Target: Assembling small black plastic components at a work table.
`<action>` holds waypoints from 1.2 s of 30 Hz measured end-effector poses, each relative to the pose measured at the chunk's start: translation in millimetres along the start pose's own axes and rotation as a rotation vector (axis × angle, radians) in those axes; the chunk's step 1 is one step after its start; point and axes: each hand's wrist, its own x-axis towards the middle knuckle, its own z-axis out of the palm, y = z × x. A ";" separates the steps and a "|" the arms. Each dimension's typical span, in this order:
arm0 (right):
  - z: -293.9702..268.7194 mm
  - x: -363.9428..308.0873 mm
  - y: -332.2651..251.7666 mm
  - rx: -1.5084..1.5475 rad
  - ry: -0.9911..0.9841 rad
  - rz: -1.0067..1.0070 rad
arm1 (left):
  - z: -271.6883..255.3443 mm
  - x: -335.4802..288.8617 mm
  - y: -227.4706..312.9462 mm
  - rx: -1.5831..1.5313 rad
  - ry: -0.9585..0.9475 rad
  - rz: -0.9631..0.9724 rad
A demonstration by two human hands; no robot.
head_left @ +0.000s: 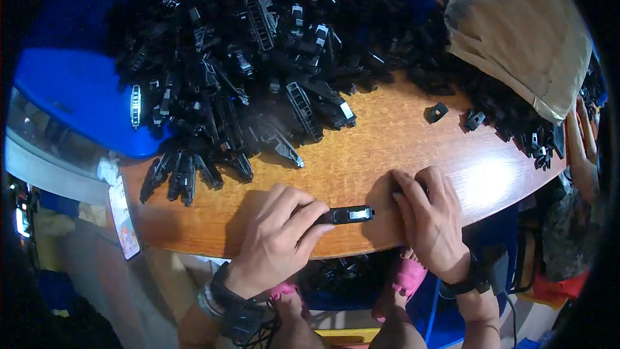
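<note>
My left hand is closed on one end of a narrow black plastic part. Its free end, with a bright pale reflection on top, points right, just over the wooden table. To the right of that end is my right hand, fingers curled down close to the tabletop. A dark bit shows between those fingers, too hidden to name. Beyond both hands lies a heap of black plastic parts, some long and ladder-like. A loose black part with a pointed end lies at its near edge.
The wooden table has a curved front edge. Blue plastic lies at the left, a phone by the left edge. A brown paper bag and small black pieces are at right, near another person's bare limb.
</note>
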 end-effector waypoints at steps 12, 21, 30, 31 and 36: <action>-6.5 -3.2 -12.1 0.676 -0.108 0.076 | -1.0 0.7 -4.7 -0.027 0.004 0.048; -5.4 4.7 -6.9 0.704 -0.175 0.056 | -1.9 2.4 -4.2 -0.064 -0.064 0.115; -17.1 -5.4 -12.6 0.813 -0.308 -0.140 | -13.0 7.8 2.2 -0.280 -0.145 0.028; -21.9 -7.2 -9.4 0.821 -0.324 -0.113 | -15.3 13.1 -0.4 -0.193 -0.138 0.001; -29.1 33.4 46.9 0.150 0.089 0.177 | -10.3 68.6 -18.1 0.582 0.022 0.285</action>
